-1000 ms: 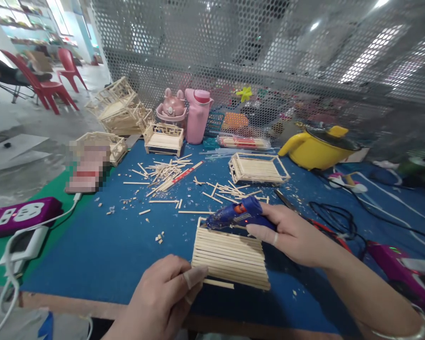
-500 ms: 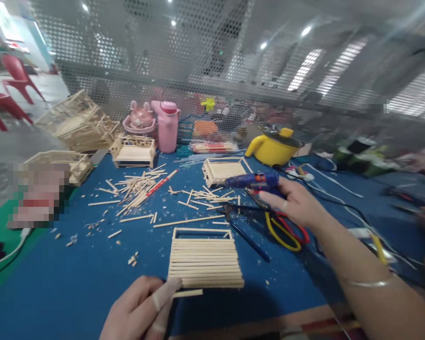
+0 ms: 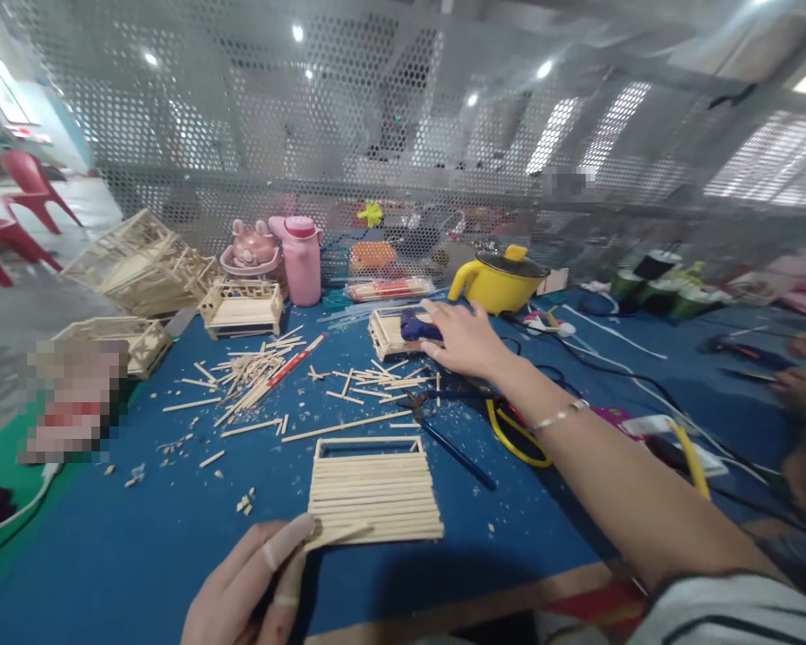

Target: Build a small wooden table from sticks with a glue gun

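My left hand (image 3: 252,578), its finger and thumb tips covered, pinches a short wooden stick (image 3: 342,535) at the lower edge of a slatted wooden panel (image 3: 376,493). The panel lies flat on the blue table, with an open frame along its far side. Farther off, my right hand (image 3: 463,339) is closed around a blue glue gun (image 3: 418,328), its palm hiding the handle. The gun's front overlaps a small wooden tray-like model (image 3: 384,333). Below that hand lie pliers (image 3: 453,448) and yellow-handled scissors (image 3: 514,439), partly hidden by my forearm.
Loose sticks (image 3: 255,372) and offcuts lie across the table. Wooden models (image 3: 245,309), a pink flask (image 3: 301,264) and a yellow pot (image 3: 503,282) stand along the back by a perforated screen. Cables (image 3: 638,385) run at right, where another person's hand (image 3: 802,390) shows.
My right hand has moved left and away from me with the glue gun, to the small wooden model. The stick in my left hand has risen onto the panel's near edge.
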Action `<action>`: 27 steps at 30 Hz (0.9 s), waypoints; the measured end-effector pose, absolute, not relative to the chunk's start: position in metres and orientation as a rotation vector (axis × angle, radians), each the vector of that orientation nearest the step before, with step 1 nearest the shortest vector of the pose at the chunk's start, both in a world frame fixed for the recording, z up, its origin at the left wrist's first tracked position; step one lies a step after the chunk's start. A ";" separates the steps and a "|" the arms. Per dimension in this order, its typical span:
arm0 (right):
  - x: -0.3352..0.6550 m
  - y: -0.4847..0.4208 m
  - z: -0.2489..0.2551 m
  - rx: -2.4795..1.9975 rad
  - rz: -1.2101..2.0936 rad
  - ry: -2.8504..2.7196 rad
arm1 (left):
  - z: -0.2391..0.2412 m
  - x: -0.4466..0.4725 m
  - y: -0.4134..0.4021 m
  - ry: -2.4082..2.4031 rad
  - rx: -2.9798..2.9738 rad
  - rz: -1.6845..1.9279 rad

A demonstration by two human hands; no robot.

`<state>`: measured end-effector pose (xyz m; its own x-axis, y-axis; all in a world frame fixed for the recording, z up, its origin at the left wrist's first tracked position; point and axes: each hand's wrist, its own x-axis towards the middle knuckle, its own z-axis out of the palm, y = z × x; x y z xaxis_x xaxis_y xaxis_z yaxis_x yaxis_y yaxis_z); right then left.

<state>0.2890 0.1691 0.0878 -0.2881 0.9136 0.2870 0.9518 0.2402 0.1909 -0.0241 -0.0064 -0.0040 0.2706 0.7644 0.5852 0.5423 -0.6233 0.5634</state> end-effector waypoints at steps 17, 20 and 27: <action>0.255 -0.002 0.057 -1.087 0.090 -2.169 | 0.027 0.016 0.015 0.877 2.691 1.172; 0.259 0.012 0.050 -1.204 0.092 -2.088 | 0.027 0.013 0.014 1.330 2.439 1.263; 0.261 0.035 0.036 -1.359 0.192 -1.980 | 0.002 0.004 0.012 1.712 1.916 1.084</action>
<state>0.2607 0.0345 0.0364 -0.1888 0.8615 0.4714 0.7548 0.4343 -0.4915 0.0035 0.0119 0.0016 -0.0238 0.9518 0.3058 0.6833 -0.2078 0.6999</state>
